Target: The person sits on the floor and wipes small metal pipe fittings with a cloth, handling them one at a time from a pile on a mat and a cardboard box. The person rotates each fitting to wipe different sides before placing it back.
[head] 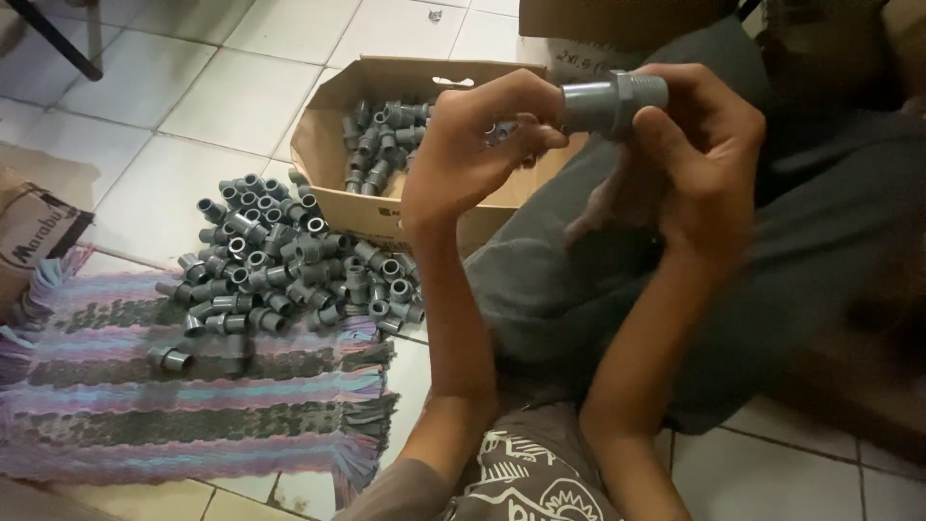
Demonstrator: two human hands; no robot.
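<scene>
Two hands hold one grey pipe piece [610, 102] up high over your lap in the head view: your left hand [475, 145] pinches its smooth end with fingertips, and your right hand [696, 154] wraps around the ridged end. It looks small, light and hard, so it likely won't bend or break, but the smooth part may slip, so grip the ridges. More grey pieces sit in the box [333, 145] and in a pile [289, 265] by the rug [193, 405].

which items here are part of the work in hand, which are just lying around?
In hand: grey threaded pipe fitting, held by left hand and right hand; fitting pile; cardboard box of fittings.
Lying about: striped woven mat; printed carton.
</scene>
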